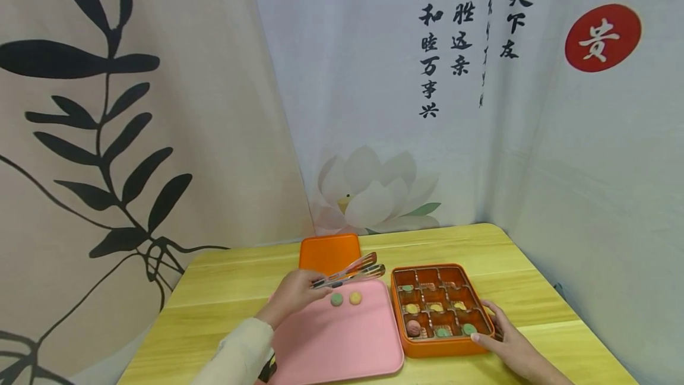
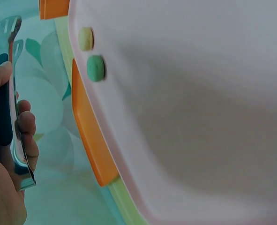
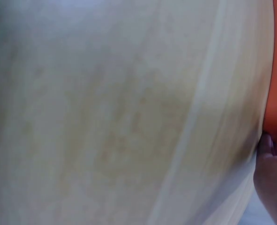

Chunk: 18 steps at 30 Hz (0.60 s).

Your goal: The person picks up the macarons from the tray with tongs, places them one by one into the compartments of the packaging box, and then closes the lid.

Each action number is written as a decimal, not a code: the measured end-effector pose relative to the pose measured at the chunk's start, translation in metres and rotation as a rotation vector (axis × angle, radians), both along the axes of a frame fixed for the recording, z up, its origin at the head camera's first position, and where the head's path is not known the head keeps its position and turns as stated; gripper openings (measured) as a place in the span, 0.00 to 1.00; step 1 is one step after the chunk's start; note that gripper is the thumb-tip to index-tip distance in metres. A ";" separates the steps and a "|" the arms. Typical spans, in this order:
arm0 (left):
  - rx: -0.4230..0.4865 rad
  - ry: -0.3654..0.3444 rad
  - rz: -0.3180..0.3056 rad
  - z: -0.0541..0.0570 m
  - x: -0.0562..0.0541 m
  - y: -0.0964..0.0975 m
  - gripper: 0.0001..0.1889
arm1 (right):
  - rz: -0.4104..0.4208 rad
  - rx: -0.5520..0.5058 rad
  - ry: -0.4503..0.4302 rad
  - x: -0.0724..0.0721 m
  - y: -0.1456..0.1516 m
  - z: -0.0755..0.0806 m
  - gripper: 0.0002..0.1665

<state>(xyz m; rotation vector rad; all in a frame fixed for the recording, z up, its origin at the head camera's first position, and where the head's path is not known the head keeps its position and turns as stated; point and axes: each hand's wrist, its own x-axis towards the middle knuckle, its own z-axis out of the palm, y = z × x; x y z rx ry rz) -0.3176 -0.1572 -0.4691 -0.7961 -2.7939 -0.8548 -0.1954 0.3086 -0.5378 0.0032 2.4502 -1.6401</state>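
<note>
My left hand [image 1: 299, 293] grips a pair of metal tongs [image 1: 355, 271] with dark handles, held above the pink tray [image 1: 336, 343]. Nothing shows between the slotted tips, which stand apart. On the tray below lie a green macaron [image 1: 336, 299] and a yellow macaron [image 1: 355, 297]. My right hand [image 1: 504, 337] holds the front right corner of an orange box [image 1: 438, 347], thumb at the front and fingers along the side. A clear divider splits the box into compartments. Yellow macarons lie across its middle row; a pink macaron [image 1: 414, 328] and green ones sit in the front row.
An orange lid [image 1: 329, 254] lies behind the pink tray, near the back edge of the wooden table [image 1: 545, 302]. The box stands close against the tray's right side. Printed cloth [image 1: 214, 106] hangs behind the table and along its right side.
</note>
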 end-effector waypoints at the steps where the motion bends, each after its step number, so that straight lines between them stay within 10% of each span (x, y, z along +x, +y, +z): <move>1: -0.003 0.004 0.010 -0.001 0.000 -0.003 0.06 | 0.001 0.000 0.000 0.000 0.000 0.000 0.49; 18: 0.045 -0.011 0.089 -0.016 0.012 -0.062 0.11 | 0.013 -0.038 -0.011 -0.001 0.001 -0.001 0.48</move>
